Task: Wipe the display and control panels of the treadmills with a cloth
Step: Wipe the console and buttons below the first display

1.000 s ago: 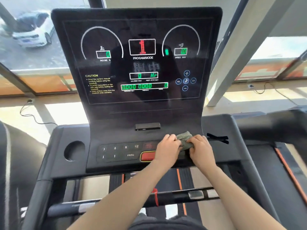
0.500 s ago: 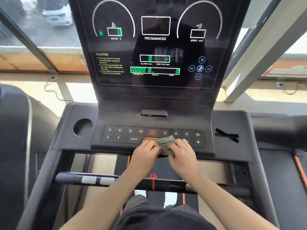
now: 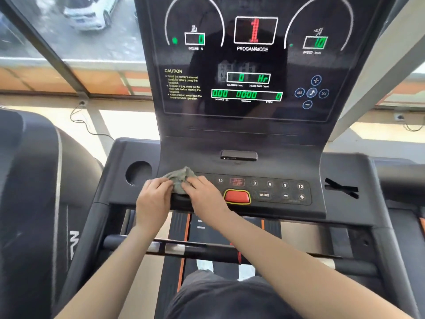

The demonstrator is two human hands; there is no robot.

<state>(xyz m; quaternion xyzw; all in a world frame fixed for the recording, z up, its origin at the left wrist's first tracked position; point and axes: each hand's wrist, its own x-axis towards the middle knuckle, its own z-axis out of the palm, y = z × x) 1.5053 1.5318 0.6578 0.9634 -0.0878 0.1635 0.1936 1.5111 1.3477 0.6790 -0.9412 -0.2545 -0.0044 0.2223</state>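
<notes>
A crumpled grey-green cloth [image 3: 180, 178] lies bunched on the left end of the treadmill's control panel [image 3: 271, 191]. My left hand [image 3: 153, 203] and my right hand [image 3: 205, 199] both grip it from either side, fingers curled into the fabric, and cover the left buttons. The red stop button [image 3: 237, 196] and the numbered keys to its right are uncovered. Above stands the dark glossy display [image 3: 250, 65] with green and red readouts lit.
A round cup holder [image 3: 138, 172] sits left of the panel and a black cross-shaped slot [image 3: 341, 189] on the right tray. A black handlebar [image 3: 207, 248] crosses below my forearms. Another treadmill's dark console [image 3: 34, 192] is at the left. Windows lie behind.
Both hands have slid the cloth leftward along the control panel, from right of the red button, across it, to the panel's left end. The view has dropped closer to the console.
</notes>
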